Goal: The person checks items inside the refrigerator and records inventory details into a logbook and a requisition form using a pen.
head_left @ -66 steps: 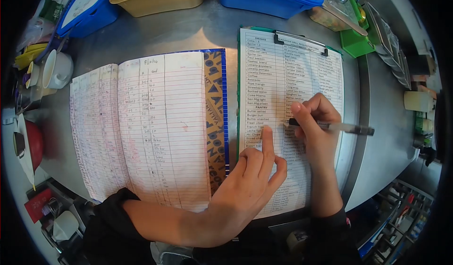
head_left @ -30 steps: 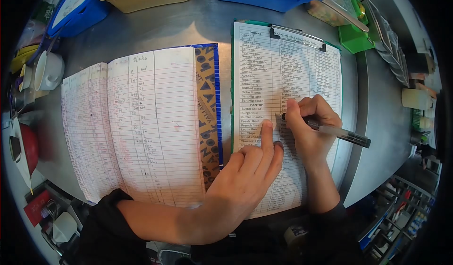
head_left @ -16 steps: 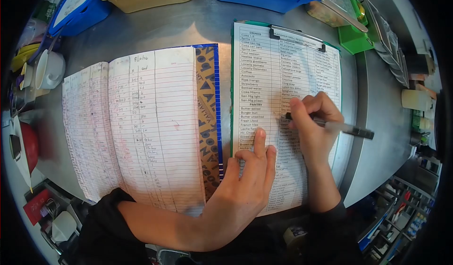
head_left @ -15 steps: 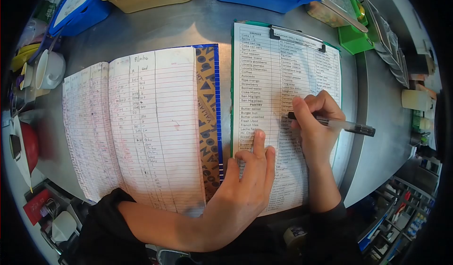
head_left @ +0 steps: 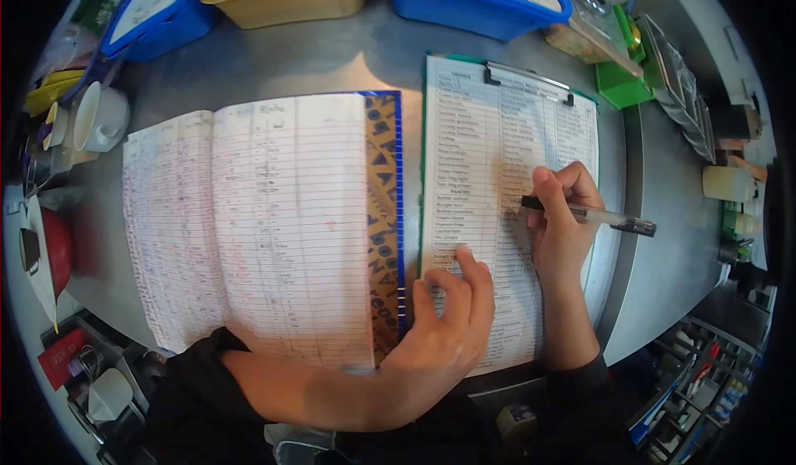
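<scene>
My right hand (head_left: 564,237) grips a black-and-clear pen (head_left: 609,217), its dark tip pointing left over the middle column of a printed list (head_left: 468,154). That list, with headings such as "Pantry", is held under the metal clip of a green-edged clipboard (head_left: 424,146). On the sheet's lower left part rests my left hand (head_left: 444,324), empty, fingers apart and partly bent, its index fingertip at the first column. Left of the clipboard lies an open ruled notebook (head_left: 290,225) with handwritten columns and a blue-edged, patterned cover. My left forearm crosses its bottom edge.
Along the back of the metal table stand a blue bin (head_left: 477,5), a tan bin (head_left: 290,1) and another blue bin (head_left: 162,21). A white cup (head_left: 101,117) and a red bowl (head_left: 56,254) are at left. A green container (head_left: 622,84) stands back right.
My left index fingertip has slid slightly down the first column. The pen tip has moved a little up relative to the printed rows. The camera view has shifted slightly.
</scene>
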`<state>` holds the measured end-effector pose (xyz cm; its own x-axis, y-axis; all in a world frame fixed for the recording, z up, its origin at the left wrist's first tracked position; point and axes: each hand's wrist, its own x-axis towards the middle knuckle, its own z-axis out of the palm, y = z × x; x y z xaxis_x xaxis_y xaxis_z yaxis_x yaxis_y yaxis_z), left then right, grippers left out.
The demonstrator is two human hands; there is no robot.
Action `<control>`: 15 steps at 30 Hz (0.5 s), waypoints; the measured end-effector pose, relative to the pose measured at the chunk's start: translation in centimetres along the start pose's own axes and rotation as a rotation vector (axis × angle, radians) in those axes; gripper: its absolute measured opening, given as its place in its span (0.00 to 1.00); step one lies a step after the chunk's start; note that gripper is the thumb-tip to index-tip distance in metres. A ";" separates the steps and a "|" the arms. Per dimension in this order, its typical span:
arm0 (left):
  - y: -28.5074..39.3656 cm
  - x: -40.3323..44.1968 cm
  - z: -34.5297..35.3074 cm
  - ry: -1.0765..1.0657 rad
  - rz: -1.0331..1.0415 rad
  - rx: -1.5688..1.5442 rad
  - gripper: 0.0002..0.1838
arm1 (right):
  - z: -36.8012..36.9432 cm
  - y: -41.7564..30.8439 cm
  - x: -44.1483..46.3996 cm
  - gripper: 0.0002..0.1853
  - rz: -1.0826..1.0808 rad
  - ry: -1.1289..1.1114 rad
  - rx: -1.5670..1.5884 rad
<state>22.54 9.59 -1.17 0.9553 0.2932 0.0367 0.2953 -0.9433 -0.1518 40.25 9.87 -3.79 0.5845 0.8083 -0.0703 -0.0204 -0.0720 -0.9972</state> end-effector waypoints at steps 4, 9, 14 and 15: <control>0.7 -0.5 0.1 -0.041 -0.042 0.045 0.21 | 3.9 -1.7 -0.1 0.12 0.015 -0.049 -0.113; 2.0 -1.1 0.2 -0.072 -0.007 0.000 0.21 | 14.0 -3.1 0.2 0.13 -0.237 -0.336 -0.104; 2.3 -1.1 0.5 -0.082 0.026 0.115 0.19 | 17.9 -1.5 2.2 0.16 0.024 -0.351 -0.056; 2.2 -1.2 0.3 -0.105 0.051 0.157 0.20 | 17.9 -0.8 2.2 0.16 0.021 -0.358 -0.017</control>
<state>22.02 7.22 -1.89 0.9604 0.2679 -0.0770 0.2335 -0.9240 -0.3029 27.07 22.16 -3.58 0.2631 0.9597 -0.0984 -0.0139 -0.0982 -0.9951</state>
